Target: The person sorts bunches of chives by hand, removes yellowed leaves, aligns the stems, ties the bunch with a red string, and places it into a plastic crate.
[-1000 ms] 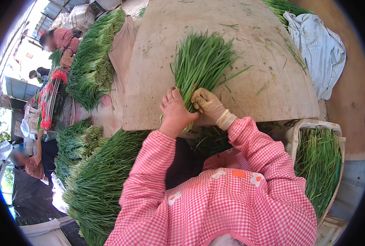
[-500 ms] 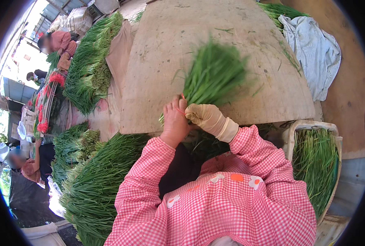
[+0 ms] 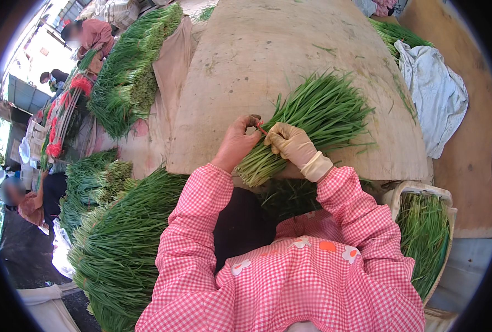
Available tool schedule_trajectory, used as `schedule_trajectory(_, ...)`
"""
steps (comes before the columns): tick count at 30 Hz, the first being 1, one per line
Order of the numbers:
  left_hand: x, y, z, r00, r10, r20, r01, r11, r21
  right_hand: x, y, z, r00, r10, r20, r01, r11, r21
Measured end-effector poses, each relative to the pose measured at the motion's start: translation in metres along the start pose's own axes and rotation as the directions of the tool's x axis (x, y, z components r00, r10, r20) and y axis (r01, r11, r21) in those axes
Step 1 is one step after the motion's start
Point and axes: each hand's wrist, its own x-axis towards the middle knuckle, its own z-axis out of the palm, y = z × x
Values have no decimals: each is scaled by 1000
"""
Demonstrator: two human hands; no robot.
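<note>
A thick bunch of garlic chives (image 3: pixel 318 113) lies on the wooden board (image 3: pixel 218 88), its pale cut ends toward me at the lower left and its green leaves fanned to the upper right. Around it, near the stems, runs a thin red tie (image 3: pixel 261 128). My left hand (image 3: pixel 240 139), bare, pinches one end of the tie above the bunch's left side. My right hand (image 3: pixel 292 145), in a pale glove, is closed on the other side of the tie, resting over the stems. The part of the tie beneath the bunch is hidden.
Loose chives (image 3: pixel 130 243) are heaped at my left, with another long pile (image 3: pixel 132 72) farther off. A crate (image 3: pixel 450 200) of chives stands at my right. Pale cloth (image 3: pixel 436 91) lies beyond the board's right edge. Two people (image 3: pixel 94 36) work at the left, near red ties (image 3: pixel 82 84).
The bunch, upright and blurred by motion before, now lies across the board tilted to the right. My hands have moved apart, from gripping the stems to holding the red tie.
</note>
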Motion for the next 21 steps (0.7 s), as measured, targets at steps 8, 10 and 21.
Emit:
schedule_trajectory(8, 6, -2, 5, 997, -62, -35, 60, 997, -53, 1, -6, 5, 997, -64, -40, 66, 997, 47)
schedule_trajectory(10, 6, 1, 5, 996, -76, -51, 74, 997, -30, -2, -5, 5, 991, -124, -52, 129, 985, 117)
schedule_trajectory(21, -4, -24, -14, 910, -375, 178, 249, 150, -957, -7, 8, -6, 999, -48, -20, 52, 962, 267)
